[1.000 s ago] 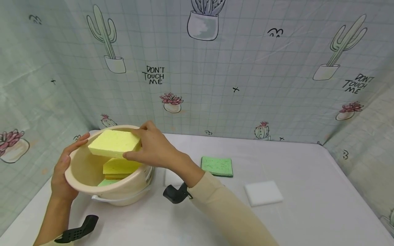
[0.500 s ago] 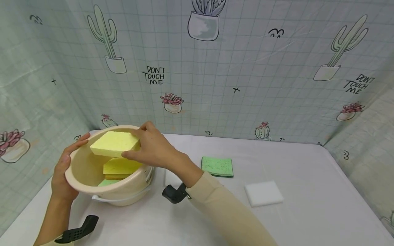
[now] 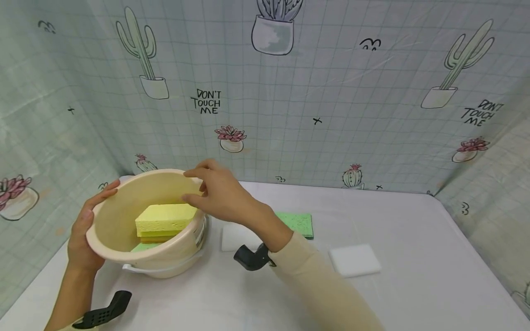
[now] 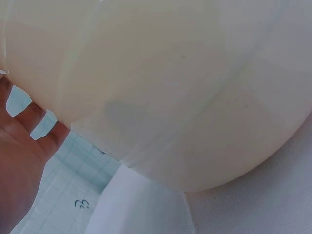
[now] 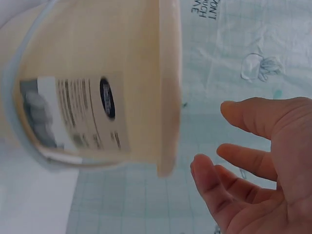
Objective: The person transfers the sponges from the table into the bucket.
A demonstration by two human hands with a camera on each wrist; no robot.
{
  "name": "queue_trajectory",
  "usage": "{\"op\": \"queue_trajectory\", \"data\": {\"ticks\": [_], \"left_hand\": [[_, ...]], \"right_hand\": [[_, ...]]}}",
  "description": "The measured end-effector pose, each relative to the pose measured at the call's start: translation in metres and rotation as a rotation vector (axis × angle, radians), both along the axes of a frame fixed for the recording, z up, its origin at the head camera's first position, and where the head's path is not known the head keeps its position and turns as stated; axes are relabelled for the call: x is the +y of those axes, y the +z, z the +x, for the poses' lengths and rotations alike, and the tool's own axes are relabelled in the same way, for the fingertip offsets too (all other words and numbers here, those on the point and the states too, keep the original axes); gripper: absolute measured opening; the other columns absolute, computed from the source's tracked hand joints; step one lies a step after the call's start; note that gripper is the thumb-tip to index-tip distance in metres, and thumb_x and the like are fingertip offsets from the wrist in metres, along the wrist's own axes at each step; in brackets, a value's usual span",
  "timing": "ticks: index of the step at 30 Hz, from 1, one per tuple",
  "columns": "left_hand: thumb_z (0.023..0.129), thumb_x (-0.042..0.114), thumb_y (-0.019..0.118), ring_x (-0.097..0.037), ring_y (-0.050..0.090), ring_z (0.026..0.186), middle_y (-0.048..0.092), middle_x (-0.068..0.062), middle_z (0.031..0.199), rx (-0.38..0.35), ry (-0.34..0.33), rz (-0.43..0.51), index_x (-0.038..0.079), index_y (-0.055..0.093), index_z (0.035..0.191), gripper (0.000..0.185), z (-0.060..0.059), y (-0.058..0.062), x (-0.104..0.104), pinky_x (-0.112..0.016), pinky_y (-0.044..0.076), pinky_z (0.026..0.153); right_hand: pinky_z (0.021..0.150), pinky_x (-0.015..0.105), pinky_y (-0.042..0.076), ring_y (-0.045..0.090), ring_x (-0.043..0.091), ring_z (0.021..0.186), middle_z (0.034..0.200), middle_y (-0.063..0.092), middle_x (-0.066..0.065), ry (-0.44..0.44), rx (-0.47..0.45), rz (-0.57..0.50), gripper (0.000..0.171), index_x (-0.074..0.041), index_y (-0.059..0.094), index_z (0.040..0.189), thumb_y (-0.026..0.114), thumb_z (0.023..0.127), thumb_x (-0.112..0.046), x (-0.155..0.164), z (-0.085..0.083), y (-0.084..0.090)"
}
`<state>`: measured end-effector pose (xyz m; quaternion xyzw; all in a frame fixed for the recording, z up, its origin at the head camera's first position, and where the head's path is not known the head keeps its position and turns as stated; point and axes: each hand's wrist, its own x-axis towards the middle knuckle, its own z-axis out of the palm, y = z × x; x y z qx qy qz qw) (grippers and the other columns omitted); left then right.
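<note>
A cream bucket [image 3: 165,262] stands tilted in the head view, its mouth facing me. Inside, a pale yellow sponge [image 3: 165,218] lies on another yellow sponge [image 3: 157,239], with a green sponge [image 3: 145,247] partly visible underneath. My left hand [image 3: 84,236] rests against the bucket's left side, its spread, fairly straight fingers touching the outer wall in the left wrist view. Over the right rim is my right hand [image 3: 221,193], fingers loosely bent and thumb apart, holding nothing. In the right wrist view that hand [image 5: 263,175] is apart from the rim.
Right of the bucket, a white sponge [image 3: 238,237] and a green sponge [image 3: 300,224], partly behind my right arm, lie on the white table [image 3: 414,239]. Another white sponge [image 3: 356,261] lies farther right. A cactus-print cloth [image 3: 281,101] hangs behind.
My right hand has let go of the pale yellow sponge, which has dropped onto the other yellow sponge in the bucket. That hand has moved right; my left hand has stayed on the bucket.
</note>
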<state>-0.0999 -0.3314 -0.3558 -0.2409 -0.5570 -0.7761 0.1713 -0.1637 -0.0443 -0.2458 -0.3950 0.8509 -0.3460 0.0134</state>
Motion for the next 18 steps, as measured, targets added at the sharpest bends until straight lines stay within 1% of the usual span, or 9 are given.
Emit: {"op": "queue_trajectory", "data": {"ticks": [5,9,14,18], "left_hand": [[0.097,0.010,0.012,-0.022,0.021,0.140,0.021,-0.013,0.153,0.001,0.008,-0.001,-0.006,0.038,0.140,0.053,-0.001,-0.001,-0.001,-0.024,0.033,0.104],[0.097,0.011,0.013,-0.022,0.023,0.139,0.022,-0.013,0.153,0.001,0.011,0.002,-0.006,0.039,0.140,0.053,-0.001,-0.001,-0.002,-0.024,0.034,0.104],[0.096,0.010,0.012,-0.022,0.024,0.139,0.022,-0.014,0.153,0.012,0.003,0.000,-0.006,0.038,0.140,0.053,-0.001,0.000,0.000,-0.025,0.034,0.103],[0.096,0.008,0.011,-0.023,0.024,0.139,0.022,-0.015,0.153,0.018,0.005,-0.002,-0.007,0.038,0.139,0.053,0.000,0.000,0.001,-0.025,0.034,0.104]], "right_hand": [[0.070,0.016,0.047,0.056,0.010,0.085,0.123,0.051,0.005,-0.025,0.034,-0.048,0.045,-0.007,0.057,0.131,0.068,0.090,-0.023,0.030,-0.006,-0.002],[0.072,0.018,0.048,0.056,0.009,0.083,0.119,0.054,0.003,-0.063,0.032,-0.067,0.043,-0.008,0.059,0.129,0.068,0.089,-0.022,0.051,-0.012,-0.007],[0.073,0.021,0.049,0.057,0.007,0.081,0.119,0.056,0.000,-0.100,0.027,-0.092,0.039,-0.009,0.061,0.126,0.068,0.090,-0.022,0.075,-0.016,-0.015],[0.071,0.023,0.049,0.056,0.007,0.080,0.117,0.057,-0.001,-0.119,0.050,-0.102,0.038,-0.009,0.062,0.125,0.067,0.090,-0.023,0.093,-0.016,-0.023]]}}
